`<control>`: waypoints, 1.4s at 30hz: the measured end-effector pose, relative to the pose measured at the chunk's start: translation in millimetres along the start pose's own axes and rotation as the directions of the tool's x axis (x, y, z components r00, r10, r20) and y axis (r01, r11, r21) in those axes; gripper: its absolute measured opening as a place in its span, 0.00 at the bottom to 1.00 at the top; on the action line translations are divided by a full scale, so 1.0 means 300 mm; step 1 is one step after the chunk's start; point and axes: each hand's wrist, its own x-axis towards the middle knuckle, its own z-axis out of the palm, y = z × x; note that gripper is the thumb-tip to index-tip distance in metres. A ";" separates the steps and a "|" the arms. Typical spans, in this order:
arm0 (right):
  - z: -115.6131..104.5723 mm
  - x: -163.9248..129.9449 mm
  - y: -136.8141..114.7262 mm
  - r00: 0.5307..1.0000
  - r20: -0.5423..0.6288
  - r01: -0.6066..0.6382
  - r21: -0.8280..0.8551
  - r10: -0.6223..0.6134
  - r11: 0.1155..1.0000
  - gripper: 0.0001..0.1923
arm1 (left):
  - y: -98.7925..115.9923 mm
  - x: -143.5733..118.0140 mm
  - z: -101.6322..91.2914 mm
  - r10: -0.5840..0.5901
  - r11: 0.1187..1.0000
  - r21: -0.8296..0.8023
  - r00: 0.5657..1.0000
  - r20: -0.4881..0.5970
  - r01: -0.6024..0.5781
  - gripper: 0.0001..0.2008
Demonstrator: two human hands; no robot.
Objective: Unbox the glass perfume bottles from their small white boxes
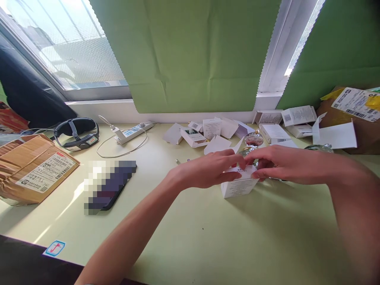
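A small white printed box [239, 187] stands on the pale green table, under both of my hands. My left hand [212, 168] grips its upper left side, thumb against the front face and fingers over the top. My right hand [277, 164] holds the upper right corner between thumb and fingers. The fingers of both hands meet above the box and hide most of its top. Just behind them is a clear, shiny glass bottle [253, 139], partly covered by my right hand. Another glass item [322, 147] lies beyond my right wrist.
Several white boxes, such as one open box [194, 136], lie along the back of the table [178, 237]. Cardboard cartons stand at left [41, 174] and right [341, 122]. A phone [114, 188], a power strip [133, 132] and a dark headband device [77, 134] are on the left.
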 end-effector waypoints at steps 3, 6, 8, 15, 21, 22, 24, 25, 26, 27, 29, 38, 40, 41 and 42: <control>0.000 0.004 -0.002 1.000 -0.005 0.012 0.003 -0.012 1.000 0.15 | -0.003 -0.001 0.002 0.008 1.000 -0.008 1.000 0.006 -0.008 0.14; 0.000 0.003 0.000 1.000 -0.003 0.003 0.002 -0.003 1.000 0.15 | -0.007 -0.001 0.005 0.003 1.000 -0.024 1.000 0.015 -0.003 0.14; -0.001 0.000 0.002 1.000 -0.002 -0.009 -0.002 0.009 1.000 0.16 | -0.008 -0.001 0.007 -0.002 0.999 -0.046 1.000 0.021 0.003 0.14; -0.006 -0.011 0.022 0.996 0.000 -0.084 -0.006 0.084 0.996 0.24 | -0.015 0.001 0.012 -0.016 0.994 -0.106 0.999 0.048 0.021 0.15; -0.009 -0.010 0.030 0.996 0.009 -0.083 -0.010 0.083 0.996 0.24 | -0.020 0.005 0.014 -0.009 0.992 -0.122 0.998 0.055 0.016 0.16; -0.009 -0.008 0.029 0.997 0.012 -0.080 -0.012 0.080 0.997 0.24 | -0.021 0.006 0.014 -0.007 0.992 -0.128 0.998 0.057 0.014 0.16; -0.009 -0.004 0.026 0.997 0.015 -0.075 -0.014 0.075 0.997 0.24 | -0.023 0.007 0.015 -0.004 0.990 -0.141 0.998 0.062 0.013 0.16; -0.009 -0.003 0.025 0.997 0.013 -0.071 -0.015 0.071 0.997 0.24 | -0.024 0.008 0.015 -0.004 0.989 -0.149 0.998 0.065 0.014 0.16; -0.008 -0.003 0.025 0.998 0.007 -0.066 -0.016 0.066 0.998 0.24 | -0.025 0.009 0.015 -0.005 0.988 -0.156 0.998 0.069 0.016 0.16; -0.008 -0.003 0.024 0.998 0.001 -0.062 -0.016 0.062 0.998 0.24 | -0.027 0.009 0.015 -0.007 0.987 -0.162 0.997 0.074 0.019 0.16; -0.007 -0.003 0.024 0.998 -0.003 -0.060 -0.023 0.060 0.998 0.24 | -0.029 0.010 0.016 -0.011 0.985 -0.172 0.997 0.082 0.025 0.17; -0.004 0.007 0.017 0.999 0.010 -0.052 -0.044 0.052 0.998 0.22 | -0.041 0.016 0.025 -0.017 0.976 -0.214 0.996 0.082 0.035 0.17; -0.004 0.007 0.015 0.999 0.004 -0.053 -0.036 0.054 0.998 0.23 | -0.046 0.019 0.029 -0.014 0.974 -0.223 0.996 0.085 0.033 0.17; -0.004 0.007 0.013 0.999 0.001 -0.055 -0.030 0.055 0.998 0.23 | -0.049 0.020 0.030 -0.011 0.973 -0.228 0.996 0.087 0.031 0.17; -0.005 0.006 0.012 0.998 0.000 -0.055 -0.023 0.055 0.998 0.23 | -0.052 0.022 0.031 -0.007 0.971 -0.236 0.996 0.090 0.028 0.18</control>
